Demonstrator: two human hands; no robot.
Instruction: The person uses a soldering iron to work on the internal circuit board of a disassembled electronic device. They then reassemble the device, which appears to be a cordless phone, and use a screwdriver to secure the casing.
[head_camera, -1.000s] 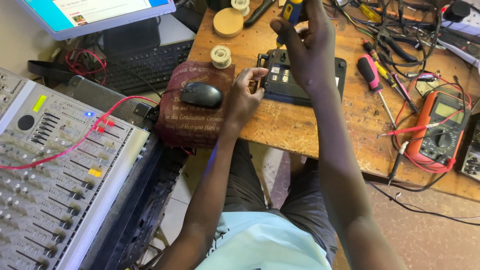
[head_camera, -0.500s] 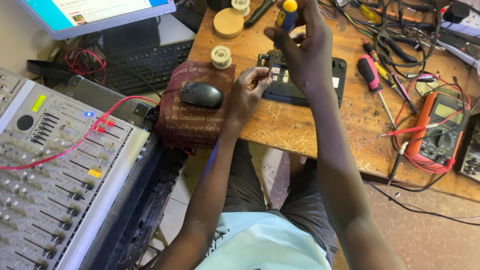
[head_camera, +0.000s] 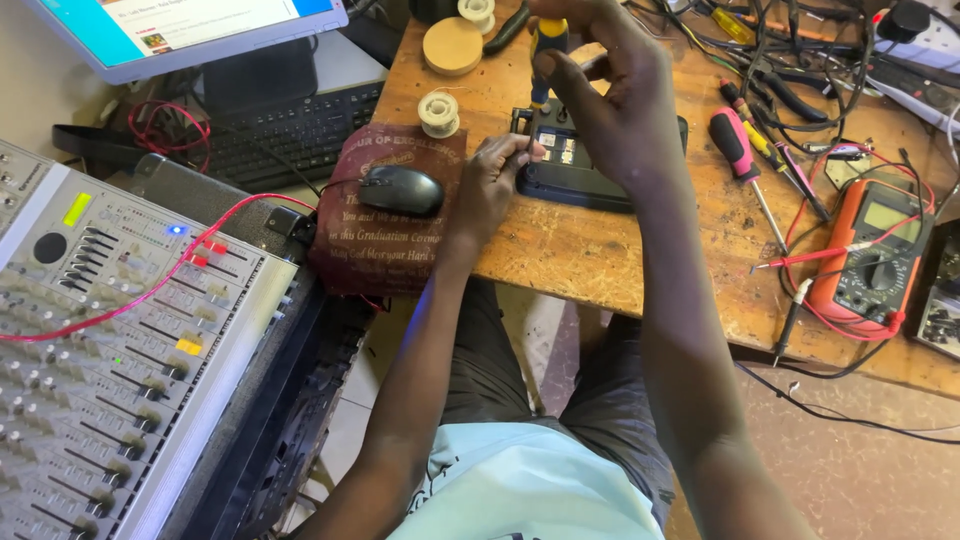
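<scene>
Seated worker at a cluttered wooden table (head_camera: 560, 250). The right hand (head_camera: 615, 105) is closed around a blue-and-yellow screwdriver (head_camera: 545, 55), held nearly upright so that its tip meets the far end of a small black device (head_camera: 585, 170) lying flat near the table's front edge. The left hand (head_camera: 492, 185) presses on the device's near left corner, fingers curled against its edge, apparently to keep it from turning under the tool. The right forearm crosses above the device and hides much of it. Just left of the left hand, a black mouse (head_camera: 402, 190) rests on a maroon cloth (head_camera: 385, 215) draped over the table edge; a small solder spool (head_camera: 439, 113) stands behind it. To the right lie a pink-handled screwdriver (head_camera: 735, 145) and an orange multimeter (head_camera: 875, 265) with red leads, well apart from the work. A mixing console (head_camera: 110, 350) fills the lower left, below a keyboard (head_camera: 290, 135) and monitor (head_camera: 190, 30).
</scene>
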